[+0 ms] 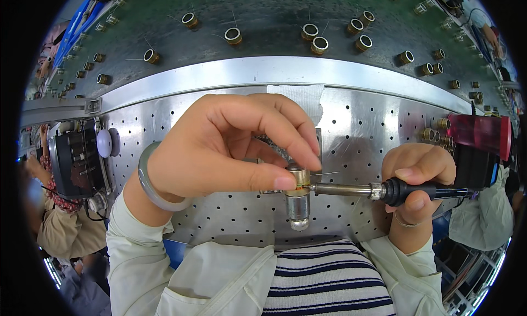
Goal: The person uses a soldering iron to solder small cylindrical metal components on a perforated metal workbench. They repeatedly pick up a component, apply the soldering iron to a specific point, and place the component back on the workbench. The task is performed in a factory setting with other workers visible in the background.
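My left hand [225, 146] is closed in a pinch, thumb and forefinger on a small copper-coloured coil [301, 176] with thin wire ends. The coil sits on top of an upright shiny metal post [298, 207]. My right hand [421, 170] grips the black handle of a soldering iron [346, 189], held nearly level. Its tip reaches the side of the coil, beside my left thumb; whether it touches is too small to tell. Behind my left fingers, a grey block is partly hidden.
Beyond a metal rail [247, 70], a dark green belt [274, 14] carries several similar coils. A perforated metal worktop [357, 129] lies below my hands. A black device [74, 157] stands left; a red bin [480, 133] and several coils [431, 135] stand right. Other people sit at both sides.
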`<state>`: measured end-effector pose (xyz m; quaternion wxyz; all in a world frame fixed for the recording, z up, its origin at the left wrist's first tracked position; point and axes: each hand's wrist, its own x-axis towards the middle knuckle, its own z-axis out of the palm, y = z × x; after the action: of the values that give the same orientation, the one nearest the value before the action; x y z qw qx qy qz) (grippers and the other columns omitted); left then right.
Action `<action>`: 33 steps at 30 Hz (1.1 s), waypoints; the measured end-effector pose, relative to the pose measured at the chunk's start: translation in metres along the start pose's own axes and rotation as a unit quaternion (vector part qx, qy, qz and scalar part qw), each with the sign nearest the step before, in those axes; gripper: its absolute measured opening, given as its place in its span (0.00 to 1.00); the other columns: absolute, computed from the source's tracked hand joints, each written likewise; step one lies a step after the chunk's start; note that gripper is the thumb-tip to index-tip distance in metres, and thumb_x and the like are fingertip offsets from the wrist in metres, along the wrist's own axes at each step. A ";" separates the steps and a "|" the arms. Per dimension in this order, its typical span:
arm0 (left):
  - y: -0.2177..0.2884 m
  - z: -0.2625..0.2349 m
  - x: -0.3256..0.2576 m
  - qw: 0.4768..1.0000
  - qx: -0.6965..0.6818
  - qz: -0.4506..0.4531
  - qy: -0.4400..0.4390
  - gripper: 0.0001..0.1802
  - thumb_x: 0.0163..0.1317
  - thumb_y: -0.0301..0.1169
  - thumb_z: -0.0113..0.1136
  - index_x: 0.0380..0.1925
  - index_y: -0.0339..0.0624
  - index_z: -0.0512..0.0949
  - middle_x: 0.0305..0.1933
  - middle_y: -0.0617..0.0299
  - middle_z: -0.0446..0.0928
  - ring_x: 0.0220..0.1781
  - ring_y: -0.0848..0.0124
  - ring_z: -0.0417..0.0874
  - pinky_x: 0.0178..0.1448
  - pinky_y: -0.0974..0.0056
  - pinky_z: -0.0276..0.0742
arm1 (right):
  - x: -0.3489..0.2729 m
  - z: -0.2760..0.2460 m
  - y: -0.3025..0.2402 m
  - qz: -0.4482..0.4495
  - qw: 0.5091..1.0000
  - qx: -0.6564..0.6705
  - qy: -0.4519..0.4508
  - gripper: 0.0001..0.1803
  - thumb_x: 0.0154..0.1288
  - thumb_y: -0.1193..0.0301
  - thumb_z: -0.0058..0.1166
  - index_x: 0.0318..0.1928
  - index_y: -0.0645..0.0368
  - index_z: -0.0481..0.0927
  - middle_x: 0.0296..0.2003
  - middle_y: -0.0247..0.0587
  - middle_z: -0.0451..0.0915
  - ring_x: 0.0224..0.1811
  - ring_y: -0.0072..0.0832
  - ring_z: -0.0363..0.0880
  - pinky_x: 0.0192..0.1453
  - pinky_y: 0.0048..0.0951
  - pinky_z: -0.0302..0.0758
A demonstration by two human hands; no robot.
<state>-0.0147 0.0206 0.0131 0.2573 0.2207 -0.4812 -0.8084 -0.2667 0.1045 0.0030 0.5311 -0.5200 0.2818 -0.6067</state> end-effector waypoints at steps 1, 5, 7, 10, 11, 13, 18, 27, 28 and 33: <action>0.000 -0.001 0.000 1.000 0.007 0.010 -0.009 0.11 0.42 0.16 0.68 0.29 0.33 0.82 0.40 0.47 0.76 0.42 0.65 0.78 0.48 0.68 0.75 | 0.000 0.000 0.000 0.002 1.000 -0.001 0.003 0.14 0.49 0.79 0.66 0.35 0.70 0.76 0.20 0.44 0.77 0.16 0.26 0.73 0.21 0.23 0.68; -0.001 -0.001 -0.002 1.000 -0.001 0.017 0.000 0.08 0.40 0.16 0.69 0.23 0.36 0.83 0.38 0.46 0.76 0.39 0.65 0.79 0.45 0.68 0.77 | 0.000 0.001 -0.001 -0.001 1.000 -0.004 -0.004 0.14 0.49 0.79 0.66 0.36 0.70 0.76 0.21 0.43 0.77 0.15 0.25 0.73 0.20 0.22 0.67; -0.003 -0.002 -0.002 0.999 0.010 0.034 -0.007 0.09 0.40 0.16 0.70 0.23 0.36 0.83 0.38 0.47 0.76 0.38 0.65 0.79 0.43 0.69 0.78 | 0.000 -0.001 0.000 -0.006 1.000 0.000 -0.015 0.15 0.49 0.79 0.66 0.36 0.70 0.76 0.21 0.43 0.77 0.15 0.25 0.73 0.20 0.22 0.66; -0.004 -0.004 -0.002 0.999 0.020 0.048 -0.013 0.09 0.39 0.15 0.70 0.23 0.36 0.83 0.39 0.46 0.76 0.38 0.65 0.79 0.42 0.69 0.78 | 0.002 -0.002 0.000 -0.008 0.999 0.008 -0.030 0.16 0.48 0.79 0.67 0.37 0.70 0.76 0.21 0.44 0.77 0.15 0.25 0.73 0.20 0.22 0.67; -0.004 -0.004 -0.002 0.998 0.023 0.051 -0.014 0.09 0.39 0.15 0.70 0.23 0.36 0.83 0.39 0.46 0.76 0.38 0.65 0.79 0.42 0.70 0.79 | 0.002 -0.003 0.000 -0.007 0.999 0.004 -0.037 0.16 0.48 0.79 0.67 0.37 0.70 0.76 0.21 0.44 0.77 0.15 0.25 0.73 0.20 0.22 0.67; -0.004 -0.004 -0.002 0.998 0.022 0.049 -0.016 0.09 0.39 0.15 0.70 0.23 0.36 0.83 0.39 0.46 0.76 0.38 0.65 0.79 0.43 0.70 0.79 | 0.003 -0.003 0.000 -0.009 0.999 -0.006 -0.043 0.17 0.47 0.79 0.67 0.37 0.71 0.76 0.21 0.44 0.77 0.15 0.26 0.73 0.20 0.22 0.67; -0.003 -0.005 -0.002 0.999 0.018 0.041 -0.018 0.09 0.39 0.15 0.70 0.23 0.36 0.83 0.39 0.46 0.76 0.39 0.65 0.79 0.43 0.70 0.79 | 0.003 -0.006 -0.001 -0.021 0.998 -0.024 -0.060 0.17 0.46 0.81 0.67 0.38 0.72 0.76 0.21 0.45 0.77 0.16 0.27 0.74 0.20 0.23 0.67; 0.001 -0.012 -0.001 0.997 -0.024 -0.052 -0.054 0.16 0.47 0.15 0.63 0.40 0.26 0.80 0.41 0.43 0.77 0.41 0.65 0.79 0.44 0.69 0.75 | 0.006 -0.006 -0.002 -0.045 0.994 -0.053 -0.084 0.17 0.46 0.81 0.67 0.37 0.72 0.76 0.20 0.46 0.76 0.14 0.28 0.73 0.19 0.23 0.67; 0.001 -0.012 -0.001 0.997 -0.017 -0.054 -0.054 0.16 0.47 0.15 0.63 0.40 0.26 0.80 0.41 0.43 0.77 0.41 0.65 0.80 0.44 0.69 0.76 | 0.007 -0.006 -0.002 -0.047 0.994 -0.053 -0.086 0.17 0.46 0.81 0.67 0.37 0.72 0.76 0.20 0.46 0.76 0.14 0.28 0.73 0.19 0.23 0.67; 0.003 -0.009 -0.001 0.997 -0.007 -0.059 -0.045 0.16 0.47 0.14 0.63 0.39 0.26 0.80 0.41 0.44 0.77 0.40 0.65 0.80 0.43 0.70 0.76 | 0.009 -0.005 -0.004 -0.046 0.993 -0.054 -0.089 0.16 0.46 0.81 0.67 0.36 0.72 0.76 0.19 0.46 0.76 0.14 0.27 0.73 0.18 0.24 0.67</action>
<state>-0.0073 0.0138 0.0122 0.1884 0.2104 -0.4729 -0.8346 -0.2720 0.0962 0.0075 0.4969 -0.6122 0.2411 -0.5658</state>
